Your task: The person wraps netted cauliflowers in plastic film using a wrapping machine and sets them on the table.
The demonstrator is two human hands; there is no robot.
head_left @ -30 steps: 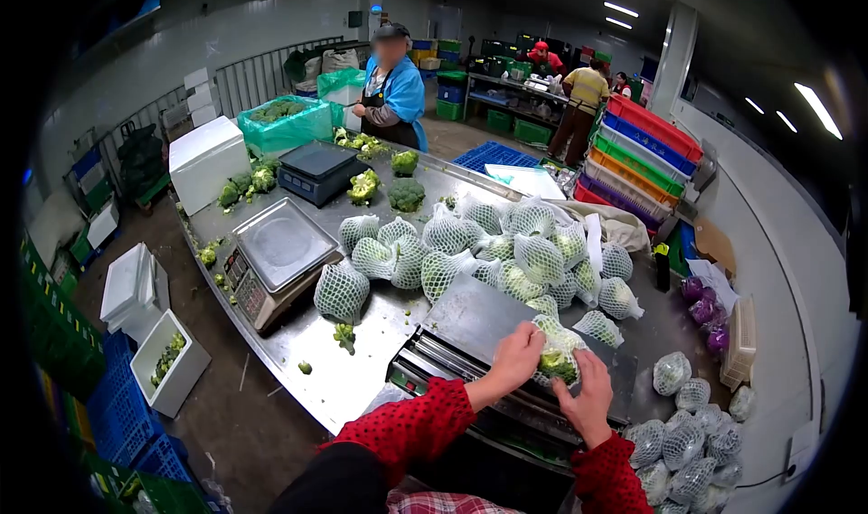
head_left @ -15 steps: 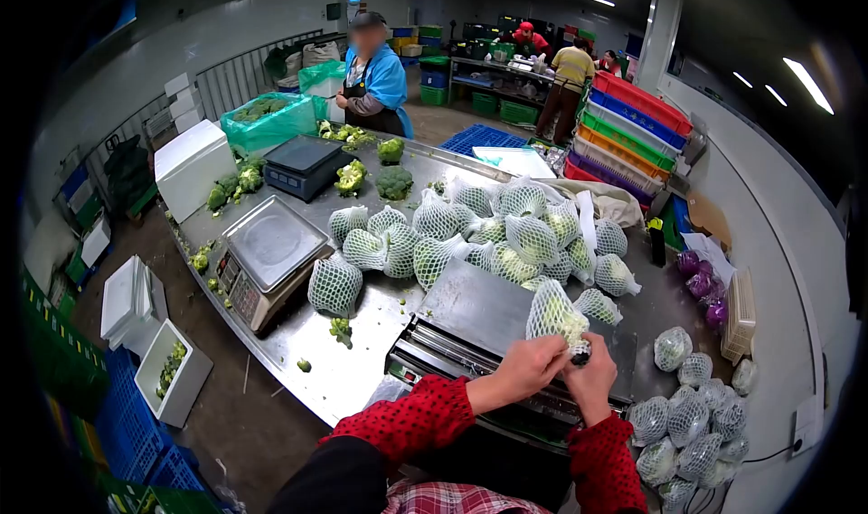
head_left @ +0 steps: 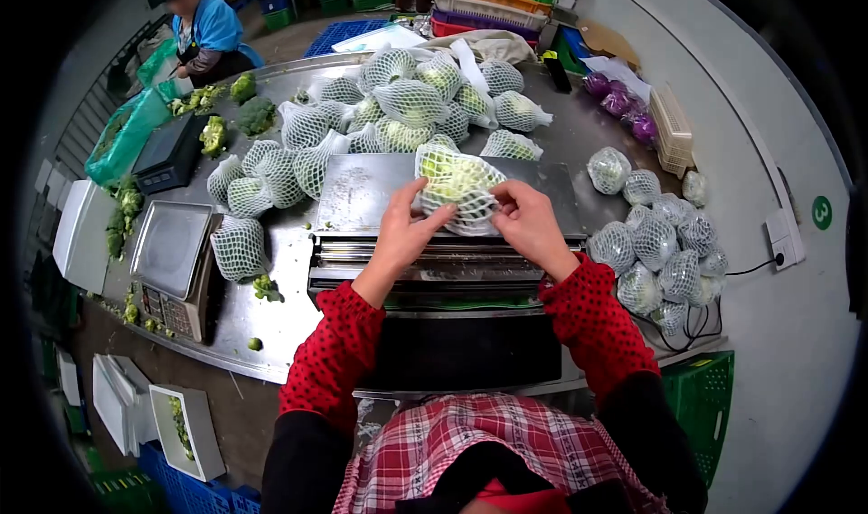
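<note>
Between my hands is a pale cauliflower (head_left: pixel 449 178) in a white foam net, over the metal plate of the wrapping machine (head_left: pixel 434 261). My left hand (head_left: pixel 404 234) grips the net's left and lower edge, thumb and fingers pinching the mesh. On the right side my right hand (head_left: pixel 532 223) pinches the net between thumb and fingertips. The pale head shows through the mesh and at the upper opening. Just behind it lies a heap of netted cauliflowers (head_left: pixel 411 103). Another netted head (head_left: pixel 240 248) sits by the scale to the left.
A weighing scale (head_left: pixel 172 252) and a dark scale (head_left: pixel 170 155) stand at left, near broccoli (head_left: pixel 256 116). Film-wrapped netted heads (head_left: pixel 665 243) pile up at right, with purple cabbages (head_left: pixel 624 105) behind. A cable (head_left: pixel 755 265) runs to the wall. A co-worker (head_left: pixel 210 30) stands far left.
My view has turned right and downward. My hands have moved apart to either side of the netted cauliflower, which was tilted upright and is now lower over the plate.
</note>
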